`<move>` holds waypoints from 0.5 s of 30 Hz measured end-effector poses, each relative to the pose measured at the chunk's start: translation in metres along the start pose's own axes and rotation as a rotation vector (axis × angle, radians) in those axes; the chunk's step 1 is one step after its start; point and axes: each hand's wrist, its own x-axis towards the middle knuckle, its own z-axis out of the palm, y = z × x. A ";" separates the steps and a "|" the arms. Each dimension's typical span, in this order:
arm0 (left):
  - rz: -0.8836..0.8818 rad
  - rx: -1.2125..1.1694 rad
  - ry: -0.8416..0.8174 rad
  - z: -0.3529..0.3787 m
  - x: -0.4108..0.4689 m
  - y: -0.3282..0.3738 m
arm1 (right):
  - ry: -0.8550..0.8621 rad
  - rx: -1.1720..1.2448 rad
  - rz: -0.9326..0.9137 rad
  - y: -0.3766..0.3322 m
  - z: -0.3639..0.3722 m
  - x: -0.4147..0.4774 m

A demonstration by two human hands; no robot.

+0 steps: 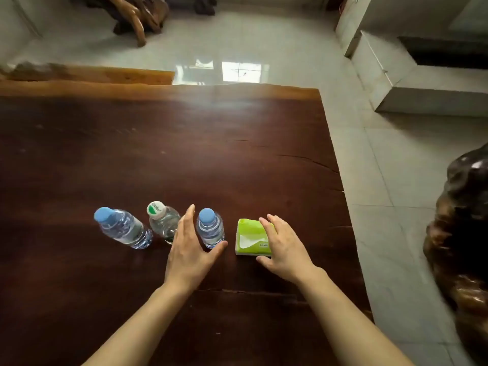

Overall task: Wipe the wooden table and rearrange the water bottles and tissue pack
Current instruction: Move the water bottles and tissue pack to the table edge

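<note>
lower centre of the dark wooden table (237, 159): left hand (188, 249) spread wide around the blue-capped clear bottle (210, 228), right hand (284, 247) loosely cupping the green tissue pack (252, 237); neither gripped. close fingers squarely before lifting.

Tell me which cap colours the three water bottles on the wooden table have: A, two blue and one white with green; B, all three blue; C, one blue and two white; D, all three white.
A: the left bottle and right bottle have blue caps, while the middle bottle has a white cap with green on it.
</note>
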 end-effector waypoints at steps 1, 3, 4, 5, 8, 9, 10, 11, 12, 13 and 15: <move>-0.013 -0.029 0.027 0.005 0.004 -0.002 | -0.019 -0.014 -0.017 0.005 0.005 0.007; -0.034 -0.082 0.056 0.013 0.009 -0.004 | -0.052 -0.033 -0.018 0.016 0.015 0.018; -0.036 -0.089 0.061 0.016 0.011 -0.004 | -0.076 -0.045 -0.023 0.020 0.019 0.023; -0.031 -0.099 0.063 0.021 0.013 -0.007 | -0.103 -0.055 -0.026 0.024 0.025 0.027; -0.016 -0.094 0.060 0.026 0.018 -0.010 | -0.123 -0.094 -0.048 0.031 0.038 0.034; -0.013 -0.087 0.062 0.027 0.020 -0.012 | -0.113 -0.110 -0.052 0.033 0.041 0.036; -0.011 -0.075 0.065 0.028 0.023 -0.012 | -0.099 -0.118 -0.057 0.035 0.043 0.037; -0.009 -0.066 0.068 0.029 0.024 -0.014 | -0.081 -0.115 -0.060 0.035 0.045 0.038; -0.013 -0.058 0.067 0.028 0.025 -0.014 | -0.061 -0.100 -0.062 0.036 0.046 0.039; -0.014 -0.053 0.065 0.027 0.026 -0.014 | -0.039 -0.083 -0.057 0.037 0.046 0.039; -0.017 -0.040 0.055 0.027 0.027 -0.014 | 0.020 -0.042 -0.037 0.038 0.045 0.038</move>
